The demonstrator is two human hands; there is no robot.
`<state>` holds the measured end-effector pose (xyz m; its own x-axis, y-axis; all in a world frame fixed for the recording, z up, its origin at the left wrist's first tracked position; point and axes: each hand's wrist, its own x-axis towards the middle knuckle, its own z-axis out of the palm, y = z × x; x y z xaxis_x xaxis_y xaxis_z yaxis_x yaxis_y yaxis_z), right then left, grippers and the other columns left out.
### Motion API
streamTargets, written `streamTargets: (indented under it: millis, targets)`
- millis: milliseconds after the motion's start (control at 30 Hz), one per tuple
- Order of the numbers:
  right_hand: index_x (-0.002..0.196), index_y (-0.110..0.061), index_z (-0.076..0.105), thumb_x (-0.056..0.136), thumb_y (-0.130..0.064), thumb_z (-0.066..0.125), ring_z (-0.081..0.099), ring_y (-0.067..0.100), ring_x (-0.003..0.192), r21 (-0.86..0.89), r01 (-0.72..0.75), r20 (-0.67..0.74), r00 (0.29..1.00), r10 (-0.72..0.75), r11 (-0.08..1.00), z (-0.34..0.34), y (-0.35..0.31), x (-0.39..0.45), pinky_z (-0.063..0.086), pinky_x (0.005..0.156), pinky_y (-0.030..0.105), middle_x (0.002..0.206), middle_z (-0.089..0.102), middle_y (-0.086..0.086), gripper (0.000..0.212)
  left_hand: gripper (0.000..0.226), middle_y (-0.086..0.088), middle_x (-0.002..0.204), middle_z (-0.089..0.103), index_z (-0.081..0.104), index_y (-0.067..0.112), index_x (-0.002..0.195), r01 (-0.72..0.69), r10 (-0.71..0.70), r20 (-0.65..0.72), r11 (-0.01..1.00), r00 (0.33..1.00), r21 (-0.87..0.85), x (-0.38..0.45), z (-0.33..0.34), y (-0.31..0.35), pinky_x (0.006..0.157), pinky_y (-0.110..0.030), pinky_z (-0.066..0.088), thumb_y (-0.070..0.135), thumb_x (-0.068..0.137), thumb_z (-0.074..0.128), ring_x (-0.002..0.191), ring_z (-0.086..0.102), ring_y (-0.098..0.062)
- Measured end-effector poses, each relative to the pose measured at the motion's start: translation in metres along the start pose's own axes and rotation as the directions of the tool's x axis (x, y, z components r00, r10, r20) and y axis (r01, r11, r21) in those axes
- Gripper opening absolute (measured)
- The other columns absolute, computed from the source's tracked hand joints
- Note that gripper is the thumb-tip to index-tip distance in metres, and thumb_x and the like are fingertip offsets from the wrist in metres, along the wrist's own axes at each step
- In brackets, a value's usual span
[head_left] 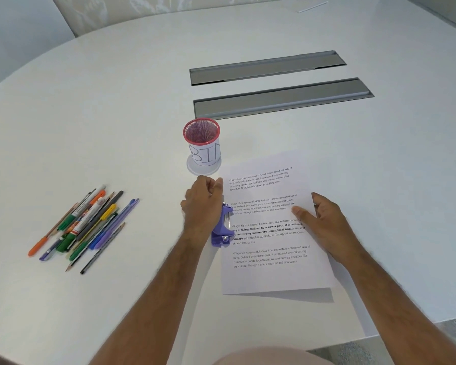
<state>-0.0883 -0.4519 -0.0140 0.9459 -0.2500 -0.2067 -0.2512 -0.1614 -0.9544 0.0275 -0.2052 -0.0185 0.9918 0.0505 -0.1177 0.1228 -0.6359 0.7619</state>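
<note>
A printed sheet of paper (270,272) with several text paragraphs lies on the white table (116,114) in front of me. A purple hole punch (223,233) sits on the sheet's left edge. My left hand (203,204) is curled over the punch's top and grips it. My right hand (327,225) holds the sheet's right edge, with the thumb lying on top of the paper. The sheet's near edge is slightly raised and casts a shadow.
A pink mesh cup (204,143) with a paper label reading "BIN" stands just beyond my left hand. A heap of several pens and pencils (90,222) lies to the left. Two grey cable slots (282,100) are set into the table farther back.
</note>
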Motion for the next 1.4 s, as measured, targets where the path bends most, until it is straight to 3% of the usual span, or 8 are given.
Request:
streamTargets:
  millis: [100, 267, 400, 633, 1000, 1200, 1400]
  targets:
    - [0.119, -0.021, 0.07, 0.101, -0.021, 0.067, 0.074, 0.018, 0.111, 0.007, -0.003, 0.005, 1.0, 0.003, 1.0, 0.0, -0.001, 0.0, 0.053, 0.105, 0.053, 0.117, 0.079, -0.006, 0.018, 0.021, 0.006, 0.094, 0.062, 0.05, 0.019, 0.095, -0.026, 0.028, -0.03, 0.997, 0.999, 0.073, 0.001, 0.01, 0.003, 0.092, -0.04, 0.028, 0.036, 0.106, 0.046, 0.099, 0.052, -0.025]
    - [0.121, -0.02, 0.069, 0.101, -0.019, 0.067, 0.073, 0.013, 0.113, 0.004, 0.005, 0.009, 1.0, -0.005, 1.0, 0.002, -0.001, 0.001, 0.053, 0.106, 0.047, 0.121, 0.077, -0.01, 0.02, 0.013, 0.004, 0.092, 0.061, 0.048, 0.019, 0.093, -0.096, 0.109, -0.073, 0.982, 0.991, 0.164, 0.004, 0.014, -0.004, 0.086, -0.039, 0.027, 0.019, 0.104, 0.04, 0.092, 0.049, -0.025]
    - [0.122, -0.021, 0.068, 0.102, -0.015, 0.065, 0.074, 0.007, 0.109, 0.0, -0.012, 0.023, 1.0, 0.012, 1.0, 0.002, -0.003, 0.002, 0.056, 0.1, 0.034, 0.117, 0.078, -0.014, 0.021, 0.017, 0.001, 0.088, 0.06, 0.048, 0.018, 0.09, -0.153, 0.176, -0.103, 0.968, 0.979, 0.198, 0.006, 0.017, -0.012, 0.082, -0.037, 0.026, 0.007, 0.099, 0.039, 0.086, 0.05, -0.027]
    - [0.12, -0.019, 0.068, 0.102, -0.014, 0.064, 0.076, 0.01, 0.105, 0.004, -0.063, 0.023, 0.998, 0.063, 0.998, 0.0, 0.0, 0.005, 0.059, 0.09, 0.026, 0.113, 0.079, -0.012, 0.019, 0.02, 0.003, 0.093, 0.061, 0.049, 0.021, 0.093, -0.189, 0.217, -0.122, 0.959, 0.968, 0.21, 0.008, 0.022, -0.02, 0.08, -0.035, 0.023, 0.005, 0.098, 0.04, 0.088, 0.051, -0.028]
    - [0.12, -0.022, 0.068, 0.102, -0.015, 0.065, 0.075, 0.006, 0.106, 0.012, -0.072, 0.013, 0.997, 0.072, 0.997, 0.001, -0.003, 0.005, 0.059, 0.092, 0.027, 0.114, 0.078, -0.016, 0.019, 0.028, 0.01, 0.102, 0.064, 0.056, 0.021, 0.102, -0.224, 0.255, -0.131, 0.951, 0.958, 0.214, 0.006, 0.023, -0.023, 0.082, -0.033, 0.022, 0.011, 0.096, 0.03, 0.091, 0.052, -0.022]
    - [0.122, -0.02, 0.068, 0.102, -0.014, 0.064, 0.074, 0.007, 0.109, 0.019, -0.077, 0.012, 0.997, 0.077, 0.997, 0.001, -0.001, 0.006, 0.057, 0.094, 0.031, 0.117, 0.078, -0.014, 0.022, 0.033, 0.01, 0.103, 0.065, 0.058, 0.02, 0.105, -0.233, 0.271, -0.131, 0.94, 0.954, 0.25, 0.008, 0.024, -0.025, 0.082, -0.032, 0.022, 0.0, 0.092, 0.036, 0.091, 0.054, -0.022]
    - [0.12, -0.02, 0.068, 0.102, -0.011, 0.064, 0.074, 0.002, 0.106, 0.023, -0.068, 0.011, 0.998, 0.068, 0.997, 0.002, 0.0, 0.006, 0.056, 0.085, 0.015, 0.114, 0.078, -0.019, 0.021, 0.042, 0.016, 0.098, 0.057, 0.058, 0.022, 0.105, -0.227, 0.262, -0.114, 0.941, 0.958, 0.25, 0.007, 0.022, -0.021, 0.08, -0.031, 0.021, -0.007, 0.083, 0.037, 0.09, 0.051, -0.018]
